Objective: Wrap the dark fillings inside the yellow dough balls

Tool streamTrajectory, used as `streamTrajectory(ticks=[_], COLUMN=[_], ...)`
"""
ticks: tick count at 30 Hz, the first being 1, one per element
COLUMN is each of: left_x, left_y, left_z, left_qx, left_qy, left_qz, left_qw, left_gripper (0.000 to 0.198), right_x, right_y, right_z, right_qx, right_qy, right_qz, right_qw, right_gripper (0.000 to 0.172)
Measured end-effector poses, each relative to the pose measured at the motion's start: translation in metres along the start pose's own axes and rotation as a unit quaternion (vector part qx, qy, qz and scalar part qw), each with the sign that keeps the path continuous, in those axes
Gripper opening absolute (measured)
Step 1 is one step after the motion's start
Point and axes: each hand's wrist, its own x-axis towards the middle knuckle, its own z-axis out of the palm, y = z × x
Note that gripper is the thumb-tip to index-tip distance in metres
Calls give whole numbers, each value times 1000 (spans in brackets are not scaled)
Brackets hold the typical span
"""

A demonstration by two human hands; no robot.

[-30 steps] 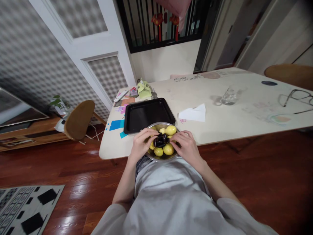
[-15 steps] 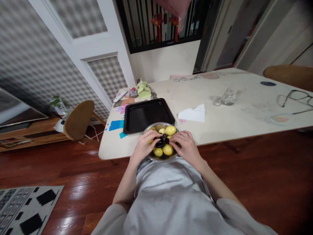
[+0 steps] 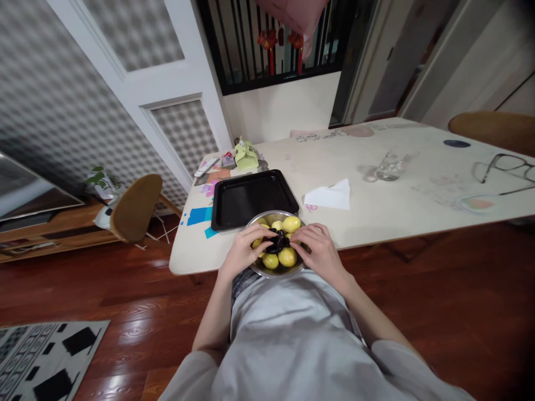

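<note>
A round metal bowl (image 3: 261,271) sits at the near edge of the table, close against my body. Several yellow fruits (image 3: 287,257) that look like lemons lie inside it. On top of them, in the middle, is a shiny black bunched thing (image 3: 277,243) whose exact kind I cannot make out. My left hand (image 3: 246,247) reaches over the bowl's left side, thumb and fingers closed on the black thing's left end. From the other side my right hand (image 3: 316,245) pinches its right end. My fingers partly cover the fruits at both sides.
A black baking tray (image 3: 253,197) lies just behind the bowl. White folded paper (image 3: 328,195), a glass of water (image 3: 389,167) and eyeglasses (image 3: 512,162) are farther right on the table (image 3: 376,217). A green tissue pack (image 3: 246,155) and a remote (image 3: 206,167) stand back left.
The black thing looks more spread apart, with loops showing between my hands. My left hand has shifted slightly left; my right hand stays nearly still.
</note>
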Motion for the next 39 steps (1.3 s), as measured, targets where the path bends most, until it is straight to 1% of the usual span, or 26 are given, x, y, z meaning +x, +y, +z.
streamTrajectory(ticks=[2,7,9,15,19,20,22,24,26,28,31,33,35,39], left_x=[1,2,2,1,1,2,2,2,1,1,0,0,0,-1], left_y=[1,2,1,-1,-1,-1,-1,-1,-1,-2,-3,-3,-4,-5], left_z=[-5,-16,-18,-14,-12,-13,-13,-13,-13,-12,-11,-11,-12,-14], left_qx=[8,42,49,44,45,46,50,52,51,47,45,47,49,55], left_qy=[19,89,97,45,37,37,36,33,29,27,27,25,23,32], left_qz=[-5,-38,-46,-42,-47,-49,-51,-52,-51,-50,-54,-58,-63,-59], left_qw=[1000,994,993,997,997,997,997,997,997,997,997,997,997,996], left_gripper=[15,12,12,14,15,15,15,16,16,16,17,17,17,17], right_x=[0,0,-1,-1,1,1,0,0,1,6,18,29,37,43], right_y=[0,1,2,2,-1,-2,-4,-6,-9,-12,-14,-14,-15,-18], right_z=[-1,-1,0,0,-5,-5,-4,-1,3,8,16,23,29,36], right_qx=[1,-1,-3,-2,1,2,4,7,11,15,7,-13,-42,-82], right_qy=[0,1,-6,-19,-22,-28,-45,-63,-68,-48,7,19,5,-18], right_qz=[2,2,1,0,1,2,4,8,14,21,42,60,69,57], right_qw=[1000,1000,1000,1000,1000,1000,999,998,998,999,999,998,997,995], right_gripper=[12,12,10,7,3,7,21,28,28,25,22,18,16,19])
